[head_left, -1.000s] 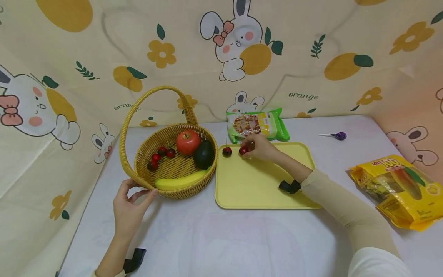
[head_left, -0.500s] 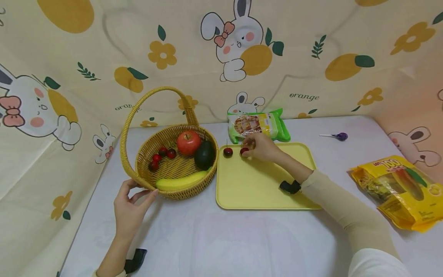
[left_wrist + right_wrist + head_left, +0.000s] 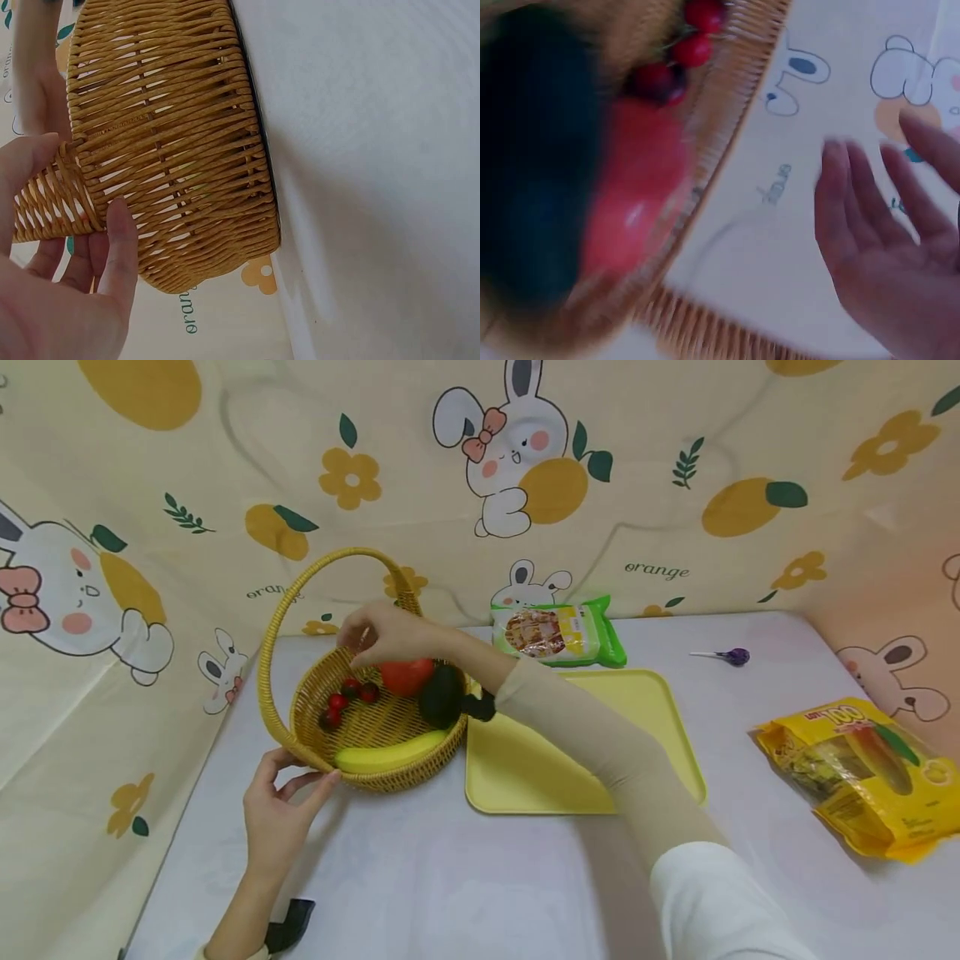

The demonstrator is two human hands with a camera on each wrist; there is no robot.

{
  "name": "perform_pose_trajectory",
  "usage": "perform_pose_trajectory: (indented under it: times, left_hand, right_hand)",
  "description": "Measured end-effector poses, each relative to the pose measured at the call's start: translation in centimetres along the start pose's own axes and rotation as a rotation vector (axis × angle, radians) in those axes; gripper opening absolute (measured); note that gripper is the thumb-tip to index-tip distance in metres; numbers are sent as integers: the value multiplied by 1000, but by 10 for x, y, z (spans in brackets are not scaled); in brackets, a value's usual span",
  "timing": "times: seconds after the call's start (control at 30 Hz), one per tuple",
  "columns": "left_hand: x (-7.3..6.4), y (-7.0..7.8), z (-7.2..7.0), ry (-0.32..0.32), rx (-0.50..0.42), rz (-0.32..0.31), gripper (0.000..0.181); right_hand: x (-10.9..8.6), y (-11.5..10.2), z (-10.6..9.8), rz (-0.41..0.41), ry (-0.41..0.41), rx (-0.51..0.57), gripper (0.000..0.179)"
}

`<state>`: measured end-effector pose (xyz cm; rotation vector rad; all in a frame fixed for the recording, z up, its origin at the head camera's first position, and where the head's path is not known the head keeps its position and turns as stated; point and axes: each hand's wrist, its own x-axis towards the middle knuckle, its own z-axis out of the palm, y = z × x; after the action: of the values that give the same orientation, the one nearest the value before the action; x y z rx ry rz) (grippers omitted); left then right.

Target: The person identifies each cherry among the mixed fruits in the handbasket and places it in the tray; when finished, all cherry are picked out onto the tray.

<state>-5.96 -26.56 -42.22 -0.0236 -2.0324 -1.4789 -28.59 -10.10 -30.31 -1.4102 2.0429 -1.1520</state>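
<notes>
Wicker basket (image 3: 397, 779) gripped at handle base by left hand (image 3: 281, 810); right hand (image 3: 393, 635) loose above its far side, fingers lightly bent.
Coarse ribbed weave, tall arched handle; stands just left of smooth yellow tray (image 3: 540, 768). Inside: small glossy cherries (image 3: 338, 702), round red apple (image 3: 407, 678), dark ovoid avocado (image 3: 442, 696), curved banana (image 3: 392, 753).

Inside the wicker basket (image 3: 727, 97), all blurred, sit a dark avocado (image 3: 532, 157), a red apple (image 3: 637, 187) partly covered by it, and a cluster of cherries (image 3: 691, 50) near the basket's wall. Outside the basket's outline, the right hand (image 3: 889, 247) has its fingers apart and lightly bent, against cloth (image 3: 742, 255) printed with rabbits and lettering.
</notes>
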Motion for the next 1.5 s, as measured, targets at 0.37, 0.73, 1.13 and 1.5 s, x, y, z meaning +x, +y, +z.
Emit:
perform_pose_trajectory:
  times: [0.37, 0.73, 1.13, 1.5]
  left_hand:
    - [2, 1, 4, -15, 8, 24, 50]
    - [7, -1, 7, -41, -1, 43, 50]
    - [4, 12, 4, -25, 26, 9, 50]
    - [2, 23, 2, -16, 52, 12, 48]
  right_hand:
    - [63, 28, 45, 205, -225, 231, 33]
    - [61, 45, 55, 319, -337, 282, 32]
    - [66, 46, 75, 359, -594, 264, 39]
    - [71, 44, 83, 336, -661, 373, 28]
